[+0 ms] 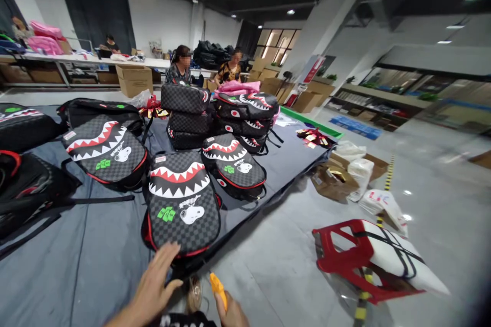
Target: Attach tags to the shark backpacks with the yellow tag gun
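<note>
A black-and-grey checkered backpack (184, 209) lies flat near the table's front edge, its shark-mouth print, white cartoon dog and green patch facing up. My left hand (157, 281) has its fingers stretched out, with the tips at the backpack's lower red-trimmed edge. Just off the table edge, my right hand (232, 312) is closed around an orange hand tool (218, 286); its exact kind does not show. Between my hands is a blurred, clear brownish roll (195, 292). Similar backpacks lie close by, one to the left (107, 153) and one behind to the right (235, 163).
Stacked backpacks (245, 112) stand farther back on the grey-covered table (103, 240). Red tags (315, 137) lie at its far right. On the floor are a red stool (345, 255) tipped over and an open carton (333, 184). Two people sit beyond the table.
</note>
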A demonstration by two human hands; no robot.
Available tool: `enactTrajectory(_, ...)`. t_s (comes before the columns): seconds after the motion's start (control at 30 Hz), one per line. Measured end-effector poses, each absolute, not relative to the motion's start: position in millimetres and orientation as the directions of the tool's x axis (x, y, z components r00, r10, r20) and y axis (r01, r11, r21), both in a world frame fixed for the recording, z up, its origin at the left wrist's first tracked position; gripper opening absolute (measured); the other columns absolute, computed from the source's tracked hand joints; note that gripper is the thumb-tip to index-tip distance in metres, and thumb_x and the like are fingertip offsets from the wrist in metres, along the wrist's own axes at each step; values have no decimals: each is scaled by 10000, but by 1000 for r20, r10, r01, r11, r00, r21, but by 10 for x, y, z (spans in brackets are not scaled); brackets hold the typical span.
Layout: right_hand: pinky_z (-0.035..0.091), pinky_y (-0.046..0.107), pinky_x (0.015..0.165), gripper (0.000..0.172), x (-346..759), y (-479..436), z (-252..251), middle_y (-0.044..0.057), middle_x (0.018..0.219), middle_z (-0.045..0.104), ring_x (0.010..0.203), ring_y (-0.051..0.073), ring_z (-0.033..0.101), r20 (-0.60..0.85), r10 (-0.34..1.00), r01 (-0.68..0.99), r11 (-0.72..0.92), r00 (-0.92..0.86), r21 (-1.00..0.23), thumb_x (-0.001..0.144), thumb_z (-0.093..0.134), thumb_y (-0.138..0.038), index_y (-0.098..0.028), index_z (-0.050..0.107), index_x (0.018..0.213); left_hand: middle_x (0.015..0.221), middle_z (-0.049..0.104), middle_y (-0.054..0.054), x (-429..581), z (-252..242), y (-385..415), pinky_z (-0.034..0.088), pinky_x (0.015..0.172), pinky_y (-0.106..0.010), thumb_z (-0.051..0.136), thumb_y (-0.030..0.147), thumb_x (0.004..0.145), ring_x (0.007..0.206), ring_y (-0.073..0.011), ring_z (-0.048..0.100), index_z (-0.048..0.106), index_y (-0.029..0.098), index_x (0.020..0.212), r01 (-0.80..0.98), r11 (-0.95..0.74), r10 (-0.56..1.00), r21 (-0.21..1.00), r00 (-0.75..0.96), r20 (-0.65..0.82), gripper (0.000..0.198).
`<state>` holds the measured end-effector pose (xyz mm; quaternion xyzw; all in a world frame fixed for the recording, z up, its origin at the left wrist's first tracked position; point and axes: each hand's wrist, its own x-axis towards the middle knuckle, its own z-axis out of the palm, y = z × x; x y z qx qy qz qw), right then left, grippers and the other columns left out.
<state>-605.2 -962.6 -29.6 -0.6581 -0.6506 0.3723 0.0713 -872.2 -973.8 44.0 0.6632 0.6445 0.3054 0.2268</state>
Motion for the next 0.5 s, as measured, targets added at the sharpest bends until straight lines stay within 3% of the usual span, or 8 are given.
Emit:
enactTrajectory(0.07, 498, 307, 767, 513, -5959, -9660, -296, 104, 950, 759, 966, 270, 707, -421, 895, 774, -162, -145, -612, 947, 288, -503, -205, 692, 1052, 1604, 218, 49, -8939, 637, -9528, 209, 1224, -497, 740, 314, 624, 1494, -297, 177, 305, 448, 1490, 863, -155, 986, 481, 106, 128, 978)
enactTrajectory(0.1, 493, 309, 783, 525, -5902, -9694, -284, 105, 942, 756, 962, 268, 704, -423, 895, 762, -174, -142, -624, 943, 287, -513, -200, 691, 1064, 1615, 177, 19, -9028, 706, -9383, 174, 1224, -520, 716, 234, 619, 1501, -299, 138, 293, 404, 1506, 904, -167, 986, 394, 148, 80, 997)
enactTrajectory(0.2, 481, 301, 796, 546, -5726, -9842, -195, 76, 927, 750, 935, 255, 695, -415, 904, 704, -228, -103, -672, 912, 323, -586, -229, 687, 1109, 1553, 366, -66, -9177, 802, -8972, 265, 1176, -512, 584, 34, 627, 1456, -301, 302, 436, 281, 1463, 947, -181, 978, 264, 202, -56, 884)
enactTrajectory(0.27, 480, 292, 767, 588, -5667, -9948, -81, 70, 899, 738, 885, 244, 688, -361, 928, 638, -222, -94, -737, 904, 311, -631, -222, 676, 1120, 1442, 530, -88, -9182, 873, -8784, 384, 1105, -433, 538, 0, 663, 1367, -280, 462, 556, 226, 1375, 949, -175, 975, 263, 204, -91, 747)
enactTrajectory(0.33, 472, 282, 662, 626, -5698, -10027, 64, 66, 757, 696, 726, 222, 657, -294, 950, 557, -188, -107, -809, 912, 281, -662, -187, 668, 1037, 1277, 669, -91, -9154, 1032, -8643, 472, 991, -360, 524, 38, 738, 1208, -256, 613, 653, 207, 1260, 947, -103, 993, 306, 115, -20, 564)
enactTrajectory(0.4, 433, 280, 549, 633, -5808, -10054, 208, 40, 597, 597, 561, 194, 567, -241, 966, 480, -167, -97, -861, 923, 247, -680, -181, 634, 880, 1056, 757, -73, -9141, 1261, -8501, 507, 862, -308, 540, 114, 795, 976, -226, 705, 721, 207, 1114, 914, -21, 978, 404, -66, 200, 379)
enactTrajectory(0.5, 395, 282, 484, 621, -6001, -9976, 385, 17, 514, 505, 479, 174, 486, -190, 979, 421, -143, -70, -895, 944, 195, -666, -207, 568, 756, 753, 739, -39, -9159, 1572, -8314, 472, 652, -244, 584, 252, 829, 680, -168, 677, 738, 183, 883, 849, -137, 863, 510, -151, 483, 177)
